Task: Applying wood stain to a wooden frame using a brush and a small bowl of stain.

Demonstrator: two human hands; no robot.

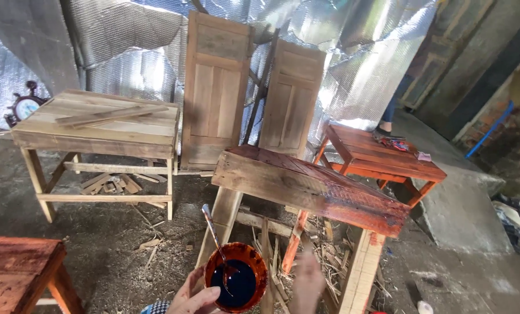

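Note:
My left hand [197,299] holds a round bowl [236,277] of dark reddish-brown stain at the bottom centre. A metal-handled brush [214,234] stands in the bowl, its handle leaning up to the left. My right hand [307,283] is blurred just right of the bowl, fingers apart, holding nothing. Right in front stands a wooden table [306,187] with its top and front rail partly stained red-brown, while its legs are bare wood.
A bare wooden table [97,131] with loose slats on top stands at left. A stained orange-red table [388,157] is at right, another stained one [15,270] at bottom left. Two wooden door panels [216,87] lean on a foil-covered wall. Wood scraps litter the dirt floor.

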